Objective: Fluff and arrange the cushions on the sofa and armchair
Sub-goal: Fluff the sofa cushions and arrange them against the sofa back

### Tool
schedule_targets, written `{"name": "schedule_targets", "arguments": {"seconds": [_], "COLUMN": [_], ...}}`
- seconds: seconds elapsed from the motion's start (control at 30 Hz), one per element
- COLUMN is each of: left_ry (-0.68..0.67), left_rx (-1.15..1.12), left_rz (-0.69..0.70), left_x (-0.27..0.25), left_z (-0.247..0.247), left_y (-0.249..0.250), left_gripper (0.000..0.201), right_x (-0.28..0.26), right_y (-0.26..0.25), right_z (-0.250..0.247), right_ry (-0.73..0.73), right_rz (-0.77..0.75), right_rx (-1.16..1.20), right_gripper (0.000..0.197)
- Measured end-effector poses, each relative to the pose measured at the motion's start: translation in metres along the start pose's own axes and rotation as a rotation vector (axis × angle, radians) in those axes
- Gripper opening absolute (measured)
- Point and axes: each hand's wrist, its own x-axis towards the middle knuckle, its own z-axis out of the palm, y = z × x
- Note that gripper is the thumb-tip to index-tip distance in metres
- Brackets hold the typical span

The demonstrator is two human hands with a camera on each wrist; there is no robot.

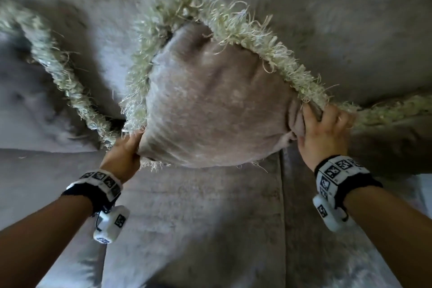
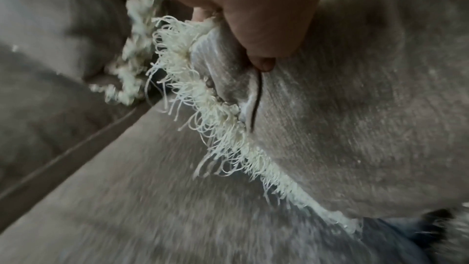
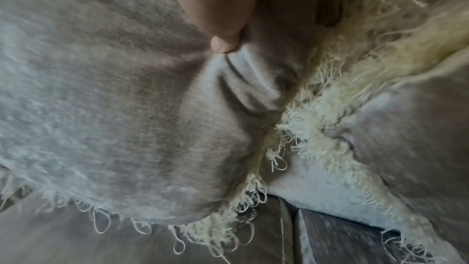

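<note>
Both hands hold one big cushion up over the sofa. The cushion is soft and grey-brown, with a shaggy cream fringe all round its edge. It sits tilted, above the front part of the sofa seat, close to the crack between two seat pads.

The left hand grips the cushion's near left corner — the thumb presses into the cloth just beside the fringe, and the cloth folds under it. The right hand grips the right corner, with the fingers curled over the top edge. Its thumb digs in, so the cloth bunches into wrinkles there.

A second cushion with the same fringe leans at the back left of the sofa. A third one lies at the right — its fringe touches the cushion being held. Both wrists wear black and white bands.
</note>
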Motion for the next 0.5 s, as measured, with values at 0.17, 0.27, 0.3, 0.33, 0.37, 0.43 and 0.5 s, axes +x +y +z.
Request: {"name": "schedule_targets", "arguments": {"seconds": [0.17, 0.27, 0.3, 0.33, 0.37, 0.43, 0.5], "left_ry": [0.084, 0.098, 0.090, 0.083, 0.083, 0.062, -0.007], "left_rx": [0.170, 0.288, 0.304, 0.317, 0.335, 0.375, 0.401], "left_rz": [0.101, 0.112, 0.109, 0.106, 0.112, 0.107, 0.117], "left_x": [0.001, 0.002, 0.004, 0.007, 0.010, 0.015, 0.023], "left_z": [-0.077, -0.114, -0.123, -0.129, -0.132, -0.127, -0.111], "left_y": [0.015, 0.018, 0.021, 0.021, 0.021, 0.014, 0.004], "left_gripper": [0.060, 0.068, 0.074, 0.078, 0.080, 0.080, 0.083], "right_x": [-0.006, -0.011, -0.013, -0.015, -0.016, -0.017, -0.017], "right_y": [0.005, 0.003, 0.001, -0.002, -0.004, -0.008, -0.012], "right_z": [-0.024, -0.022, -0.019, -0.015, -0.009, 0.005, 0.021], "right_ry": [0.033, 0.055, 0.059, 0.055, 0.045, 0.017, -0.054], "right_rz": [0.049, 0.070, 0.077, 0.090, 0.108, 0.137, 0.151], "right_rx": [0.038, 0.084, 0.115, 0.145, 0.171, 0.191, 0.173], "right_gripper": [0.085, 0.082, 0.082, 0.083, 0.083, 0.084, 0.083]}}
